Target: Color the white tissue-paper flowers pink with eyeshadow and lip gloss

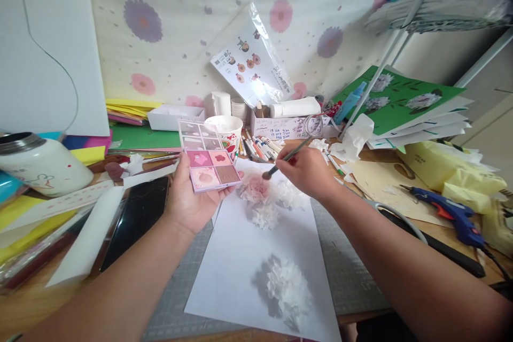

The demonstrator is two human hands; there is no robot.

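My left hand [188, 197] holds an opened makeup palette [214, 168] with pink, peach and brown pans, its clear lid tilted up. In my right hand [306, 168] is a brush [286, 156], fingers pinched round the handle. The brush's tip touches or hovers just over a pink-tinted paper flower [255, 188]; I cannot tell which. Beside it are a white flower [289, 194] on the right and another white flower [265, 216] just below. A larger white flower cluster [289, 291] lies nearer to me. All rest on a white paper sheet [240, 272].
Beneath the sheet is a grey cutting mat [352, 272]. A black tablet-like slab [138, 219] and a white bottle [40, 165] are at left. Several markers [260, 147] and a paper cup [226, 131] stand behind. A blue glue gun [449, 211] lies right, below green flower artwork [401, 97].
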